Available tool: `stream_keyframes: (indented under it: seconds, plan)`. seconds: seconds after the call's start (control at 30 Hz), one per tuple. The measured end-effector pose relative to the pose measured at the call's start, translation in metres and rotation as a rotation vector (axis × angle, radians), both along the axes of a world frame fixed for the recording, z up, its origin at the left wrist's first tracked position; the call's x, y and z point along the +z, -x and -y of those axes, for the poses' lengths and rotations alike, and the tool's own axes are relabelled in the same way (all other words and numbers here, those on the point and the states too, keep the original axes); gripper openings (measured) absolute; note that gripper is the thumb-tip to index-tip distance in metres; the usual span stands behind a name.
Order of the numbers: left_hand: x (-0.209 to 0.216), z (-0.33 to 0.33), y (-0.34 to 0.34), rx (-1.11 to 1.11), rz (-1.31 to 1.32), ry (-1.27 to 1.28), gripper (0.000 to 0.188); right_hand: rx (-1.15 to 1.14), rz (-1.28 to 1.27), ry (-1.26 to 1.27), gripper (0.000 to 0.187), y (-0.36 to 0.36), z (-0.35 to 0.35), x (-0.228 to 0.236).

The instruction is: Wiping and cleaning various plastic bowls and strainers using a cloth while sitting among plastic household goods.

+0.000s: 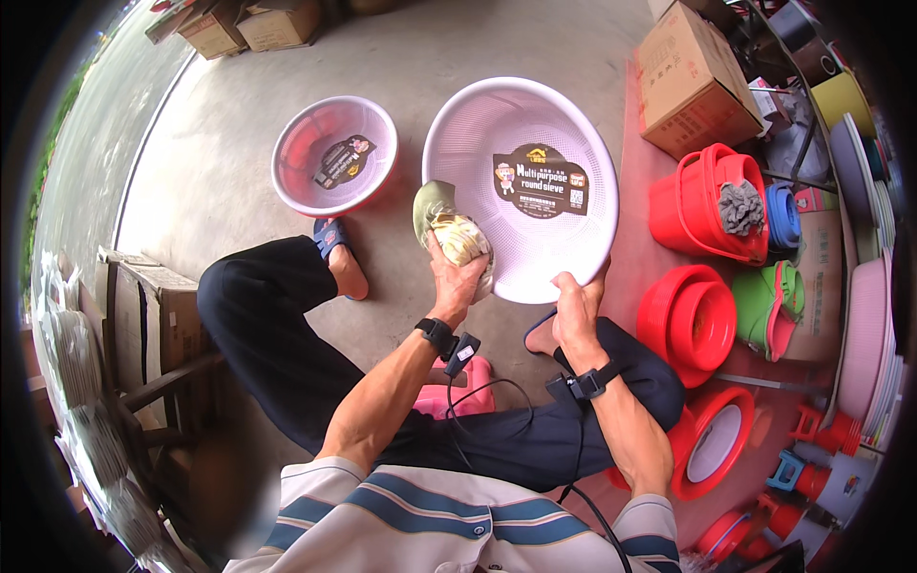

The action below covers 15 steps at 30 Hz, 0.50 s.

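Note:
A large white, finely perforated plastic sieve (544, 253) with a dark printed label inside is held up in front of me, tilted so that its inside faces me. My right hand (579, 307) grips its lower right rim, with the thumb on the inner side and the other fingers mostly hidden behind. My left hand (453, 277) is closed on a bunched cloth (462, 239), olive green at one end and pale yellow patterned at the other. The cloth lies against the sieve's left rim. Black straps with small devices sit on both wrists.
A smaller sieve-like basin (304, 134) with a label stands on the floor by my left foot. Cardboard boxes stand at the left (172, 315) and back. On the right are a brown carton (693, 81), red buckets (702, 205), red basins (702, 325) and stacked plasticware. A cable hangs between my wrists.

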State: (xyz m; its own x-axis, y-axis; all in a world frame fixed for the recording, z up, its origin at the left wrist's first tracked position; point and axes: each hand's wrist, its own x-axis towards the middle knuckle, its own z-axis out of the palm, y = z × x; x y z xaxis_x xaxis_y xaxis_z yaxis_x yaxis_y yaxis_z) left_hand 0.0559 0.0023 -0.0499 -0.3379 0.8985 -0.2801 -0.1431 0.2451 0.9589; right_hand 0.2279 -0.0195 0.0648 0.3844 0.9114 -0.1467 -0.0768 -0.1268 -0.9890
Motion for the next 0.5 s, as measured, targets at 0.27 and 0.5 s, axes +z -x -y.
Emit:
stream_keyframes:
  seconds: [0.27, 0.5]
  plan:
    - [0.041, -0.052, 0.056, -0.133, -0.741, 0.197, 0.108, -0.010, -0.076, 0.084, 0.065, -0.014, 0.006, -0.008]
    - [0.065, -0.120, 0.113, -0.254, -1.091, -0.219, 0.099, 0.154, -0.009, 0.198, 0.052, -0.034, -0.007, 0.010]
